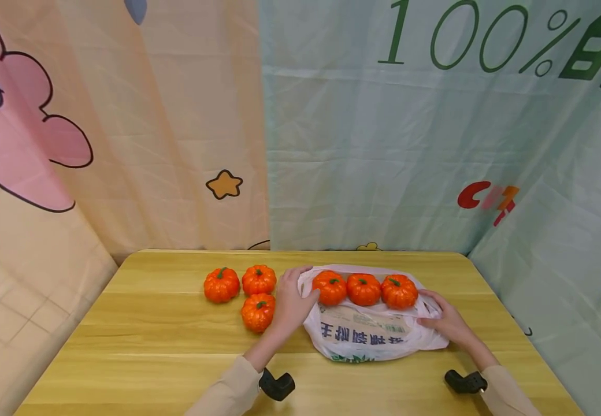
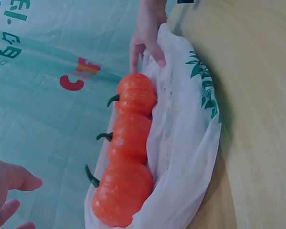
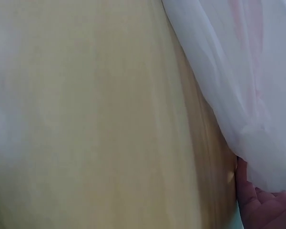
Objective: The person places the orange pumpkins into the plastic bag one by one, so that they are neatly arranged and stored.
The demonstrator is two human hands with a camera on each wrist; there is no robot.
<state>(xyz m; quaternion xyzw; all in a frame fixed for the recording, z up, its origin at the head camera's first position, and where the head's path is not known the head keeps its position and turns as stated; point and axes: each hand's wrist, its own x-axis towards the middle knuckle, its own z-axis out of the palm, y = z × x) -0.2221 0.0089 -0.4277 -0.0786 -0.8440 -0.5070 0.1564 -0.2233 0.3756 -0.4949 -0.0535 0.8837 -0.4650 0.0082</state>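
A white plastic bag [image 1: 368, 352] with dark print and green leaf marks lies on the table, its mouth spread. Three small orange pumpkins with green stems sit in a row in its opening: a left one [image 1: 330, 288], a middle one [image 1: 364, 289] and a right one [image 1: 399, 292]. My left hand [image 1: 291, 300] is at the bag's left end, thumb toward the left pumpkin; in the left wrist view its fingers [image 2: 20, 177] are spread with nothing between them. At the other end my right hand [image 1: 448, 319] holds the bag's edge between thumb and fingers, partly hidden by plastic in the right wrist view.
Left of the bag, three more pumpkins stand on the wooden table [image 1: 149, 346]: one at the far left [image 1: 221, 285], one behind [image 1: 259, 279] and one in front [image 1: 258, 312], close to my left hand. Printed curtains [image 1: 384, 162] hang behind the table and along its sides.
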